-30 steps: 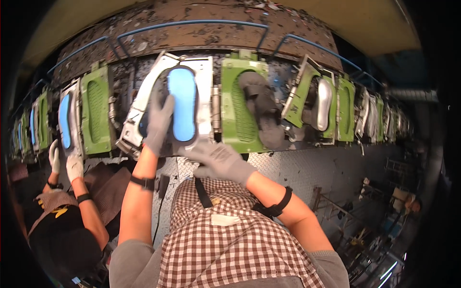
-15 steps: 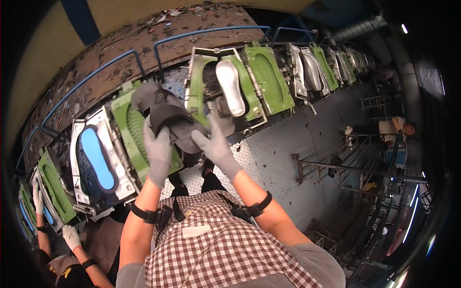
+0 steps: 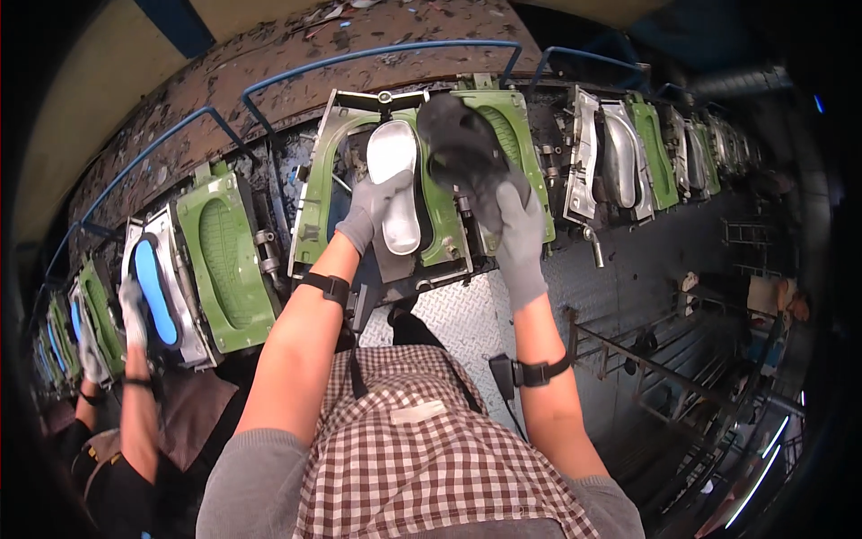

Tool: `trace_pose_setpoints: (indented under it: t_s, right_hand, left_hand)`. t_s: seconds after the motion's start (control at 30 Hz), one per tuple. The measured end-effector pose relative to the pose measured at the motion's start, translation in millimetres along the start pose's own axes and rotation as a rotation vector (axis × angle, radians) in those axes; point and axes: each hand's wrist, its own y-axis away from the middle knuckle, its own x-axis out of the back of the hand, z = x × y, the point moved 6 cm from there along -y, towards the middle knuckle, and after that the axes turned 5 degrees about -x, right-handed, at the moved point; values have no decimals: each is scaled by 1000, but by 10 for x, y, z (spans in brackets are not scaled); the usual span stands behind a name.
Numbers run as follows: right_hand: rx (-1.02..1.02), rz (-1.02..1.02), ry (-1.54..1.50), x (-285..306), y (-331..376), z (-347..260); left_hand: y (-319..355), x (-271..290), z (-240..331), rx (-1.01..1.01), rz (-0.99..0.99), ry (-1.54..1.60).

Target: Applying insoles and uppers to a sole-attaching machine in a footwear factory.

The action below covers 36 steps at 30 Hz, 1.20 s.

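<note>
A dark grey slide sandal (image 3: 462, 148), blurred by motion, hangs from my right hand (image 3: 523, 229), which is closed on its lower end. Beneath it lies a green mould half with a ribbed foot-shaped hollow (image 3: 510, 121). My left hand (image 3: 366, 211) grips the left edge of a silver metal shoe last (image 3: 392, 162). One gloved digit lies across the front of the last; the other fingers are partly hidden. Around the last stands an open green mould frame (image 3: 310, 193). Grey gloves cover both my hands.
To the left stand another green mould (image 3: 218, 260) and a silver mould with a blue sole (image 3: 157, 292). A co-worker's gloved hand (image 3: 132, 310) touches that mould. More moulds (image 3: 620, 153) line up rightward. Blue rails (image 3: 386, 54) run behind; a metal rack (image 3: 646, 368) stands right.
The sandal, earlier between both my hands, has moved right in my right hand alone. My left hand has come to the silver last. The view has shifted, and the co-worker's hands have moved.
</note>
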Motion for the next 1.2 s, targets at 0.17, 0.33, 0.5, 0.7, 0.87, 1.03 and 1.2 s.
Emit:
trace_pose_setpoints:
  t_s: [0.17, 0.33, 0.5, 0.7, 0.87, 1.03, 1.2]
  right_hand:
    - [370, 97, 950, -583, -442, -142]
    - [353, -707, 1476, -1456, -70, 285]
    - [145, -605, 1330, -1418, -624, 337]
    - [279, -1234, 1598, -1447, 115, 614]
    - [168, -877, 1340, -891, 543, 625]
    - [186, -472, 1126, -708, 212, 337]
    - [-306, -513, 1281, -947, -104, 715]
  left_hand:
    - [569, -193, 125, -46, 82, 89]
    - [771, 8, 225, -92, 34, -104]
    - [1426, -276, -103, 332, -168, -251]
    - [1539, -157, -159, 340, -19, -121]
    - [1539, -182, -118, 436, 0, 19]
    - [1358, 192, 51, 124, 349, 230]
    - [566, 165, 206, -116, 201, 300]
